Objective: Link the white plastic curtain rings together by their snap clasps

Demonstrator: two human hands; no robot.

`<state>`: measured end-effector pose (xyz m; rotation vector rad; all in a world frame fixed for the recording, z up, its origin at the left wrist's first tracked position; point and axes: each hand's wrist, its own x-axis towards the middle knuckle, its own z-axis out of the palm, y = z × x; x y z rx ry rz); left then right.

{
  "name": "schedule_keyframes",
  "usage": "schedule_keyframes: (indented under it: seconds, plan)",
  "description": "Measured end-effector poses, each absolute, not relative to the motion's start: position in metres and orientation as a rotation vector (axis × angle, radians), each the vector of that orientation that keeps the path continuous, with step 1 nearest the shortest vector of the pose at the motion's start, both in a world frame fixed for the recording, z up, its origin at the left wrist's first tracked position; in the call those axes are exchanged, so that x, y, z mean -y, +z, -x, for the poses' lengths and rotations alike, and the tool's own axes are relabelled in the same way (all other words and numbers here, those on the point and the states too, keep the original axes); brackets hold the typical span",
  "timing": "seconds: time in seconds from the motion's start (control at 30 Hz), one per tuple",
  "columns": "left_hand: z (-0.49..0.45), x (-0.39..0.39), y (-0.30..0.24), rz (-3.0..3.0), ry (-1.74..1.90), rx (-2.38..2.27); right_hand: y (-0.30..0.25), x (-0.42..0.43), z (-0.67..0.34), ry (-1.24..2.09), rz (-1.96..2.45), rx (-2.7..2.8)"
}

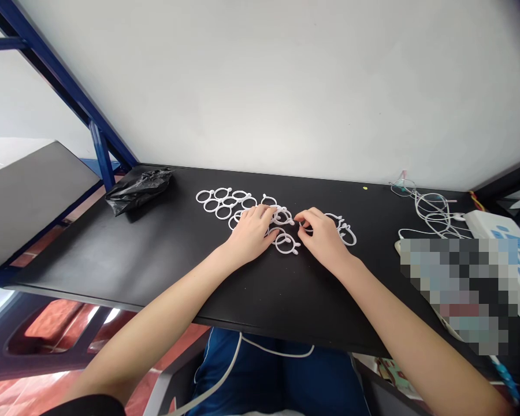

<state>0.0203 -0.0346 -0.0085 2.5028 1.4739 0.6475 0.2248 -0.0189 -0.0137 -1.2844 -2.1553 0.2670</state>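
Several white plastic rings lie in a loose cluster on the black table. My left hand rests on the middle of the cluster, fingers curled over rings and touching one ring at its fingertips. My right hand sits just to the right, fingers bent in a pinch near another ring that lies between both hands. More rings show past my right hand. What either hand actually grips is hidden by the fingers.
A crumpled black plastic bag lies at the table's back left. White cables and a white power strip sit at the right, beside a blurred patch. A blue metal frame rises at the left. A white wall stands behind.
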Motion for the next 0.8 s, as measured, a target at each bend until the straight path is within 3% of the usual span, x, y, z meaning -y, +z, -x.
schedule_keyframes:
  seconds: [0.27, 0.43, 0.63, 0.8]
  plan:
    - [-0.020, 0.035, -0.007, -2.492, 0.690, -1.466, -0.012, 0.020, -0.224, 0.226, 1.210, 2.105]
    - [-0.022, 0.037, -0.003, -2.452, 0.718, -1.527, -0.003, 0.025, -0.219, 0.010, 1.035, 1.895]
    - [-0.026, 0.039, 0.006, -2.336, 1.132, -1.246, -0.002, 0.035, -0.209, -0.022, 0.732, 1.870]
    - [-0.028, 0.038, 0.010, -2.218, 1.214, -1.104, -0.007, 0.039, -0.203, 0.039, 0.648, 1.917]
